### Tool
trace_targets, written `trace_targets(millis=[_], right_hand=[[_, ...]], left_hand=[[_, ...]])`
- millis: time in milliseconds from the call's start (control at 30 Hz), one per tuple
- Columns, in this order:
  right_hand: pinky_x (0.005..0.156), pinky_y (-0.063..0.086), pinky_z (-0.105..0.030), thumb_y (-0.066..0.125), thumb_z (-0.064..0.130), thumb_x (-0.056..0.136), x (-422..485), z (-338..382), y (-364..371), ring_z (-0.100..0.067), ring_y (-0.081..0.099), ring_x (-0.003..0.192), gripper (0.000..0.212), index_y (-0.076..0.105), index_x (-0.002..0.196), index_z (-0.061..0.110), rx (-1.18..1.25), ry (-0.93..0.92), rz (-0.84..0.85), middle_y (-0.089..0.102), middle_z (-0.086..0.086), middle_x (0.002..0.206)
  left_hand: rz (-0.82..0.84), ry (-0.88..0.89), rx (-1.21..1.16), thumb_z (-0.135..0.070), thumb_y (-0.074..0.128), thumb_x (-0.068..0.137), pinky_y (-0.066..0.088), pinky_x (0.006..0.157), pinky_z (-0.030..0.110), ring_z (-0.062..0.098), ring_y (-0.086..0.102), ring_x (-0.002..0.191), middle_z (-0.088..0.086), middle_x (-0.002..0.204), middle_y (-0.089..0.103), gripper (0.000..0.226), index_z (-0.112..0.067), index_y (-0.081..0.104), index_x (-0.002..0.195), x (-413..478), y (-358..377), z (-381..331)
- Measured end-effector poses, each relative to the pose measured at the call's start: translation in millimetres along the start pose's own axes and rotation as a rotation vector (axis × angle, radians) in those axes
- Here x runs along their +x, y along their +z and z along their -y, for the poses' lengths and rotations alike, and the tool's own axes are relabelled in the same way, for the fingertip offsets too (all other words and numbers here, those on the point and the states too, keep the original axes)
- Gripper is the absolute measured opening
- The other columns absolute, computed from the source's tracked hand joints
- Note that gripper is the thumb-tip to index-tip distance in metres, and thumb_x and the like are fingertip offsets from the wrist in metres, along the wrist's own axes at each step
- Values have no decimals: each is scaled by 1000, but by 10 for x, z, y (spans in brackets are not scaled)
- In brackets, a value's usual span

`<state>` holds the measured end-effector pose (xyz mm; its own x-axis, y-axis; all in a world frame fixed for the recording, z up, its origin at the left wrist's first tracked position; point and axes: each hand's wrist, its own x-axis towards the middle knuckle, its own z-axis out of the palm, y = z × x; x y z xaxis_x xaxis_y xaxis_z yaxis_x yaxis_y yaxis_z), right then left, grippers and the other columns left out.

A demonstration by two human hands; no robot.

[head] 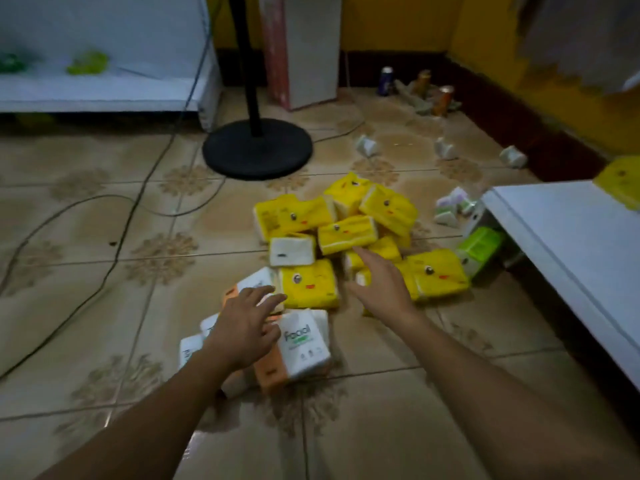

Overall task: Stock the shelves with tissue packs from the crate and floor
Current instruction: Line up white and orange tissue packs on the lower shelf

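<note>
Tiled floor (104, 271) holds a heap of tissue packs (308, 284) at centre; left hand (242, 327) and right hand (381, 289), fingers spread, gripping nothing, hover above it; white shelf (571, 244) at three o'clock.

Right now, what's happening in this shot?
A person reaches down with both hands to a heap of tissue packs on the tiled floor. The left hand, fingers spread, is over the white-and-orange packs. The right hand, open, is over the yellow packs. Neither grips anything yet. A single yellow pack sits on the white shelf at right.
</note>
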<state>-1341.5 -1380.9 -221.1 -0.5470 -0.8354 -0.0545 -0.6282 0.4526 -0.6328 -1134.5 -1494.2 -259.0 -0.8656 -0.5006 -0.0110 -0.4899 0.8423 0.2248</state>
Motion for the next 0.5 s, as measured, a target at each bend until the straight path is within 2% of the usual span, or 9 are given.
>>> trace_targets(millis=[100, 167, 233, 267, 333, 367, 433, 500], right_hand=[[104, 33, -29, 68, 24, 82, 66, 222, 446, -23, 41, 131, 64, 42, 140, 15, 9, 13, 95, 45, -7, 142], [102, 34, -29, 66, 27, 84, 29, 294, 653, -24, 39, 130, 64, 38, 141, 18, -7, 31, 164, 44, -7, 141], [100, 35, -32, 64, 32, 85, -47, 279, 808, -25, 36, 130, 67, 32, 144, 22, -27, 63, 221, 41, -7, 141], [99, 36, -33, 63, 34, 86, -86, 253, 872, -25, 37, 130, 68, 31, 144, 23, -30, 93, 236, 41, -7, 140], [97, 39, -35, 62, 37, 86, -144, 201, 955, -27, 41, 127, 65, 33, 143, 20, -12, 164, 220, 44, -9, 138], [96, 40, -35, 62, 39, 86, -164, 176, 974, -28, 43, 125, 64, 35, 141, 19, -3, 201, 199, 46, -10, 136], [93, 42, -35, 61, 41, 86, -188, 135, 962, -29, 47, 122, 59, 40, 136, 17, 11, 263, 157, 49, -10, 133], [81, 47, -26, 62, 38, 86, -207, 72, 899, -27, 54, 112, 51, 46, 129, 15, 58, 297, 106, 55, -10, 126]], left_hand=[[54, -103, -22, -48, 43, 69, 55, 66, 47, 38, 65, 90, 17, 107, 66, 53, -16, 63, 107, -203, 75, 288], [39, -174, -71, -59, 34, 68, 48, 85, 48, 38, 56, 108, 16, 122, 59, 71, -16, 60, 119, -276, 115, 368], [69, -205, -78, -74, 22, 61, 27, 106, 43, 27, 36, 129, 5, 140, 44, 91, -26, 43, 135, -353, 160, 366], [93, -183, -60, -82, 21, 58, 18, 111, 42, 23, 30, 132, 2, 143, 39, 98, -29, 36, 139, -379, 215, 353], [179, -126, 5, -91, 23, 54, 3, 115, 46, 23, 26, 136, 1, 145, 36, 109, -28, 26, 143, -377, 292, 258], [168, -90, 25, -90, 26, 54, 0, 114, 48, 26, 29, 135, 4, 143, 39, 111, -25, 27, 143, -368, 347, 198], [106, -51, 35, -85, 30, 55, 1, 111, 52, 32, 42, 126, 12, 132, 49, 109, -18, 34, 141, -319, 398, 89], [127, -29, 58, -82, 27, 53, 8, 112, 53, 30, 41, 124, 11, 132, 47, 109, -20, 31, 142, -241, 331, 0]])
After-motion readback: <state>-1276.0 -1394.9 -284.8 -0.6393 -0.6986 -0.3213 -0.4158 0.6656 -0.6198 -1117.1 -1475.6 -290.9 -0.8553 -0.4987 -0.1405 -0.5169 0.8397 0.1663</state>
